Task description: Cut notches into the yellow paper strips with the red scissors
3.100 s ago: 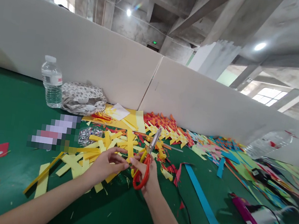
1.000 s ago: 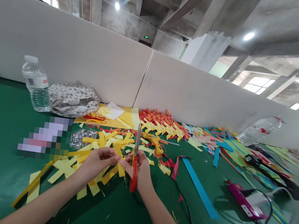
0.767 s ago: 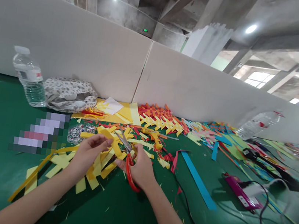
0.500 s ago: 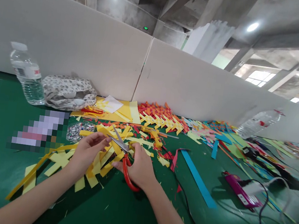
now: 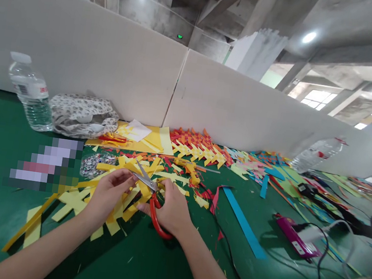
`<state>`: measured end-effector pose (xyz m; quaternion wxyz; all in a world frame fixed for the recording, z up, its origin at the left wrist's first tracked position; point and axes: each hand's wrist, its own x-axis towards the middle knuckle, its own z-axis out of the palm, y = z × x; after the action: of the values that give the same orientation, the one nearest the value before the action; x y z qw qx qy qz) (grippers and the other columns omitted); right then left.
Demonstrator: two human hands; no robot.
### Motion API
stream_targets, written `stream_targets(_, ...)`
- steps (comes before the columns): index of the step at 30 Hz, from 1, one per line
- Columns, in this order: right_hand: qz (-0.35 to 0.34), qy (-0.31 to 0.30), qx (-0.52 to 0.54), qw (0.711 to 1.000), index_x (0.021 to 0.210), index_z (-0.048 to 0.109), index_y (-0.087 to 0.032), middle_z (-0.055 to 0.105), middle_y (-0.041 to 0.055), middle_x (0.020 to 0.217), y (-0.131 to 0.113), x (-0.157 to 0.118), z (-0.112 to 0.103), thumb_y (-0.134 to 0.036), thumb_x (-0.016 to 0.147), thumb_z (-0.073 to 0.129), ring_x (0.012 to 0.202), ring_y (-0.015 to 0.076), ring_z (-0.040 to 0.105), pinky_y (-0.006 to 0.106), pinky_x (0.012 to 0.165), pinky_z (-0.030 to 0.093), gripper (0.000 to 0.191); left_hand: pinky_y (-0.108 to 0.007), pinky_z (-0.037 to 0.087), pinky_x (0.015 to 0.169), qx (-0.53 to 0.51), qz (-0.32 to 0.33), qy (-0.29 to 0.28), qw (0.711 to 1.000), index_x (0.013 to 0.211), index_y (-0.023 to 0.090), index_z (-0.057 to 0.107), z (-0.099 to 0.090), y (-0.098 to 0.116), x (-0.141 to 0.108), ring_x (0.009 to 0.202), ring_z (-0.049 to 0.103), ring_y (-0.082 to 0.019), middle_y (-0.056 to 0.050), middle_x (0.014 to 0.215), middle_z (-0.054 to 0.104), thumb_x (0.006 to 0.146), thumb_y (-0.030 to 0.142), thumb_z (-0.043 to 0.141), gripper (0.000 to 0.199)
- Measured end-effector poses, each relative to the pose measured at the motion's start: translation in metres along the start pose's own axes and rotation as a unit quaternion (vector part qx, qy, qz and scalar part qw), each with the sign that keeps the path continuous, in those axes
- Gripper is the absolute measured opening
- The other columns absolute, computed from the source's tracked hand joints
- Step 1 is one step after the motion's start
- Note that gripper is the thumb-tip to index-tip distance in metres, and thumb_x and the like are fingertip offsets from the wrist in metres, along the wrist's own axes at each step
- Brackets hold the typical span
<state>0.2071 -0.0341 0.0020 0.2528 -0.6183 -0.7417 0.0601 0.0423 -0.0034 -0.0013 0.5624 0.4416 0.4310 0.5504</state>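
My right hand (image 5: 172,209) is wrapped round a pair of scissors (image 5: 156,223) with red handles. The metal blades stand apart and point up and left toward the fingertips of my left hand (image 5: 109,191). Those left fingers are pinched on a yellow paper strip (image 5: 31,219), whose long end seems to trail down to the left across the table; the part at the fingertips is mostly hidden. Beneath and behind both hands lies a loose heap of yellow paper strips (image 5: 113,224), some crossed over each other.
A yellow glue gun (image 5: 193,173) lies behind my right hand, its black cord running forward. Around are a bag of googly eyes (image 5: 96,164), woven paper pieces (image 5: 199,146), a blue strip (image 5: 245,224), a purple power strip (image 5: 296,238) and water bottles (image 5: 33,95) against the white partition (image 5: 246,106).
The view has shifted slightly, so the table things sit a little further left. Both hands keep nearly the same pose, with the scissors' blades still apart near the left fingertips.
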Motion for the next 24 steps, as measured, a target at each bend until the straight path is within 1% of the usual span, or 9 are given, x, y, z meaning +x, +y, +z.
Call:
stream_targets(7,-0.002,-0.005,0.025,1.000,0.091,0.041,-0.020,0.055,0.0038,0.083,0.0007,0.0004,-0.0011,-0.049,0.059,0.064,0.073,0.0197,0.053,0.028,0.060,0.038,0.049,-0.020,0.042,0.052,-0.012,-0.006,0.005,1.000,0.069,0.016,0.060,-0.0006,-0.0022,0.0015,0.059,0.052,-0.011,0.002,0.063,0.058,0.058,0.033,0.070,0.023)
stream_targets(12,-0.006,0.005,0.021,1.000,0.089,0.042,-0.020,0.055,0.0031,0.079,0.0012,0.0003,-0.0004,-0.049,0.059,0.064,0.068,0.0183,0.052,0.026,0.057,0.036,0.048,-0.019,0.042,0.051,-0.030,-0.016,0.001,0.999,0.069,0.016,0.059,-0.0010,-0.0040,0.0016,0.058,0.052,-0.010,0.002,0.064,0.058,0.058,0.032,0.070,0.022)
stream_targets(15,-0.006,0.009,0.021,1.000,0.087,0.042,-0.020,0.054,0.0027,0.078,0.0012,0.0001,0.0001,-0.049,0.059,0.064,0.066,0.0171,0.050,0.025,0.055,0.034,0.046,-0.018,0.042,0.051,-0.041,-0.025,-0.001,0.999,0.070,0.016,0.059,-0.0009,-0.0042,0.0008,0.058,0.052,-0.009,0.002,0.063,0.058,0.058,0.031,0.070,0.022)
stream_targets(19,0.002,0.014,0.026,1.000,0.084,0.041,-0.020,0.051,-0.0001,0.071,0.0011,0.0003,0.0005,-0.049,0.058,0.064,0.061,0.0147,0.046,0.024,0.053,0.032,0.045,-0.019,0.042,0.051,-0.045,-0.033,0.001,0.998,0.071,0.016,0.058,0.0000,-0.0027,0.0003,0.058,0.052,-0.009,0.002,0.063,0.057,0.058,0.030,0.070,0.023)
stream_targets(24,0.002,0.027,0.070,0.997,0.074,0.039,-0.020,0.045,-0.0040,0.063,0.0013,0.0017,0.0018,-0.046,0.055,0.066,0.055,0.0111,0.039,0.021,0.049,0.029,0.041,-0.018,0.041,0.050,-0.058,-0.047,0.002,0.997,0.071,0.016,0.057,0.0011,0.0001,-0.0006,0.056,0.052,-0.008,0.003,0.063,0.055,0.057,0.030,0.071,0.024)
